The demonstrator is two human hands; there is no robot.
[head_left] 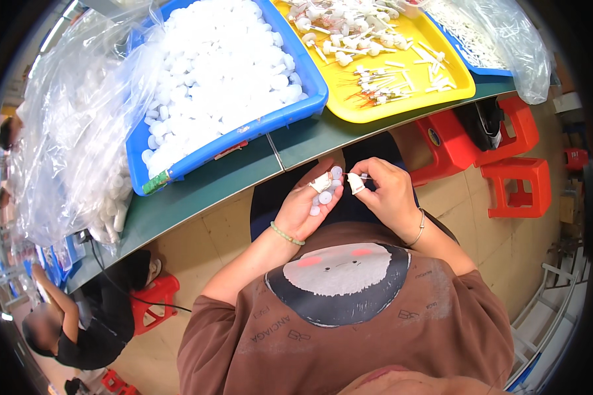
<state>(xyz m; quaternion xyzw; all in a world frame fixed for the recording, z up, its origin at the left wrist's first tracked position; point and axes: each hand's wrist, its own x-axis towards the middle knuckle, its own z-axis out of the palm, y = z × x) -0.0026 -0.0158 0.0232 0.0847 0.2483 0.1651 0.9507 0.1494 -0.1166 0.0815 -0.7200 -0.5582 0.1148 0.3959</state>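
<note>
1. A green table (207, 181) is seen across the upper half of the frame, with a blue tray (283, 120) of white caps (217, 72) set at upper left of centre and a yellow tray (402, 110) of wired parts (382, 85) placed to its right.
2. Near the centre of the frame, the left hand (300, 210) is held palm up and cupped, its taped thumb folded in, closed around a small cluster of discs (325, 197).
3. Just to its right, the right hand (387, 187) is held with thumb and forefinger brought together, apparently clamped on a thin piece (366, 176); its taped fingertip is kept just beside the uppermost disc.
4. The discs are thus found to the left of the right hand's pinch and are carried by the left hand, the nearer one; the thin piece is pointed roughly left to right, toward them.
5. The discs are seen as small, round and milky, with a centre mark made out on one.
6. The thin piece is pale and slender, mostly hidden by fingers.
</note>
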